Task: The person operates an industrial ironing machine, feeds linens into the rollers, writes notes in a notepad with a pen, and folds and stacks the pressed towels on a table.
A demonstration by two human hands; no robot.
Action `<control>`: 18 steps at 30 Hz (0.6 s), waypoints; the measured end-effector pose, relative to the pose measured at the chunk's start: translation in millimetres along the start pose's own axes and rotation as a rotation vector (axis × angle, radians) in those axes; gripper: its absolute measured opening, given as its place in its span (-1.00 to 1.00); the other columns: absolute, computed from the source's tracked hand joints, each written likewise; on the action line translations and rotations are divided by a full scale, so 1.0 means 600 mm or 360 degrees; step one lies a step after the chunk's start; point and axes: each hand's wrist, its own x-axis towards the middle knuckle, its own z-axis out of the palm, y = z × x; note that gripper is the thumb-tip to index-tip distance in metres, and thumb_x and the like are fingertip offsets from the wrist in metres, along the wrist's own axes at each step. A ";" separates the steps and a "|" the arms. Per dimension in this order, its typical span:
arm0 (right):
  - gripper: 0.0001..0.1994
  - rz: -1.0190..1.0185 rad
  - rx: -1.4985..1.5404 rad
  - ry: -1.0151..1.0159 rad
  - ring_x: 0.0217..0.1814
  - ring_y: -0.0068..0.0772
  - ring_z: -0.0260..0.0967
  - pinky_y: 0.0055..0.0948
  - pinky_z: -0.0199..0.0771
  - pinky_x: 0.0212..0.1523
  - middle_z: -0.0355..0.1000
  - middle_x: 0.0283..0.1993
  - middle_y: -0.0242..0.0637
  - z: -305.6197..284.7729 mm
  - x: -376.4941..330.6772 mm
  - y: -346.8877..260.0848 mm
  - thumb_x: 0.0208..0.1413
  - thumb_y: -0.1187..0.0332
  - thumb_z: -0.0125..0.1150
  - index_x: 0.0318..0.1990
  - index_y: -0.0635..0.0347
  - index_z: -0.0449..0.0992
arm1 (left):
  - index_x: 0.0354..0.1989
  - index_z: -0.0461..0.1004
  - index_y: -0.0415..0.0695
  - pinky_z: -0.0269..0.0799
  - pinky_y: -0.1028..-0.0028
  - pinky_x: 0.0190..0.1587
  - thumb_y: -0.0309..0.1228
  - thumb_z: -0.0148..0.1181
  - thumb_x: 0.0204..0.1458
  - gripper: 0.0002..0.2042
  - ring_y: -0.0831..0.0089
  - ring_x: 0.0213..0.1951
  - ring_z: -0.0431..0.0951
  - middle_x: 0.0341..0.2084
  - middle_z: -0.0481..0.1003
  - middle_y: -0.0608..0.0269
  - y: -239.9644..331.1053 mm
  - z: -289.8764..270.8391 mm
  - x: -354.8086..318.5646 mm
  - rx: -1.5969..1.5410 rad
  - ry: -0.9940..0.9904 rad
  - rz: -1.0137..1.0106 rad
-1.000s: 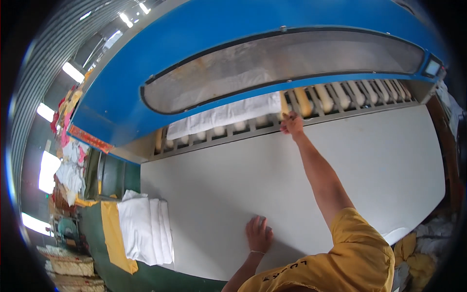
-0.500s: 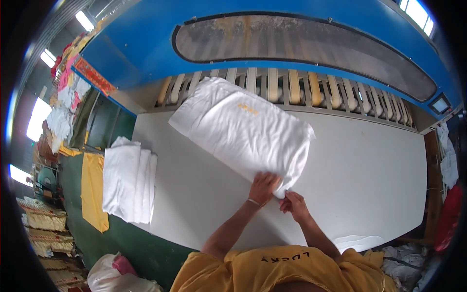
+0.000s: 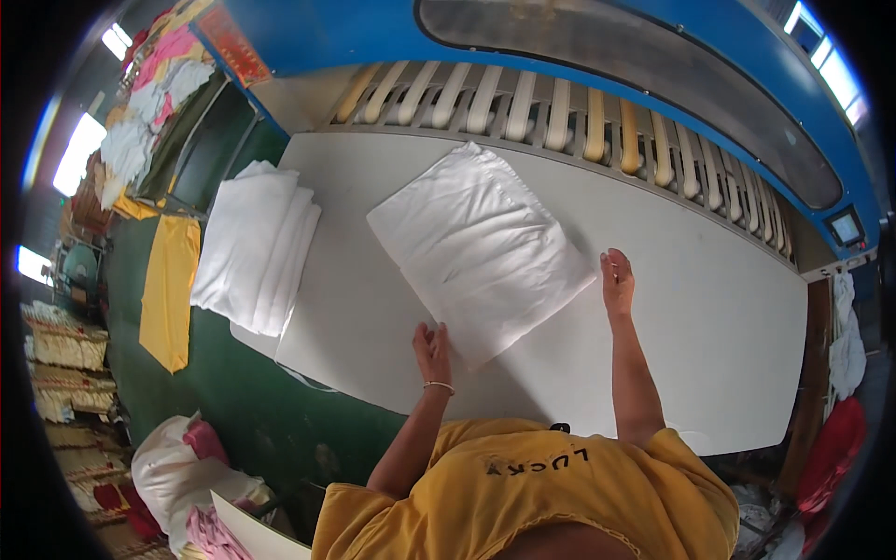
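Note:
A white cloth, folded into a rough rectangle with soft creases, lies slanted on the pale worktable. At its near left edge is my left hand, fingers extended and fingertips close to the fabric; whether they touch it I cannot tell. My right hand is raised just beside the cloth's right corner, fingers stretched out and nothing in them. A stack of folded white cloths rests at the table's left end.
A blue machine with a row of pale conveyor belts borders the table's far side. Yellow cloth hangs beyond the stack. A white bundle sits on the green floor at lower left.
The long white cloth has been folded into a shorter piece, hiding its yellow mark. My hands have let go of its near end and moved apart, left and right. The view has shifted.

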 end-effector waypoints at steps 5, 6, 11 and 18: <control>-0.72 -0.0100 -0.0378 -0.0432 -0.41 -0.47 0.28 -0.45 0.32 -0.45 0.30 -0.55 -0.30 0.012 -0.033 0.032 0.03 0.22 0.10 -0.52 0.29 0.44 | -0.20 0.38 -0.34 0.35 0.50 -0.22 -0.16 0.26 -0.17 -0.51 0.39 -0.32 0.42 -0.39 0.43 0.17 -0.040 -0.039 -0.044 0.0243 -0.0749 -0.0278; -0.73 0.0413 0.0100 -0.0494 -0.48 -0.49 0.26 -0.47 0.30 -0.51 0.31 -0.57 -0.32 -0.007 -0.040 -0.010 0.03 0.24 0.09 -0.54 0.29 0.44 | -0.21 0.39 -0.32 0.38 0.50 -0.31 -0.18 0.26 -0.18 -0.53 0.41 -0.36 0.43 -0.41 0.44 0.18 0.007 -0.052 -0.044 0.0069 -0.0847 -0.0655; -0.74 0.0695 0.1071 -0.0613 -0.60 -0.50 0.28 -0.56 0.35 -0.56 0.36 -0.58 -0.30 -0.026 -0.029 -0.156 0.08 0.23 0.01 -0.46 0.27 0.43 | -0.23 0.38 -0.20 0.38 0.53 -0.57 -0.12 0.07 -0.04 -0.62 0.42 -0.50 0.47 -0.45 0.47 0.20 0.159 -0.110 -0.005 -0.0822 -0.0982 -0.1128; -0.52 0.0192 0.0241 -0.0254 -0.13 -0.36 0.34 -0.44 0.32 -0.15 0.38 -0.13 -0.11 0.117 0.049 -0.056 0.05 0.08 0.04 -0.05 0.35 0.32 | -0.26 0.37 -0.17 0.38 0.36 -0.35 -0.05 -0.09 0.05 -0.61 0.34 -0.32 0.47 -0.37 0.47 0.22 0.063 -0.066 0.174 -0.0179 -0.0083 -0.0050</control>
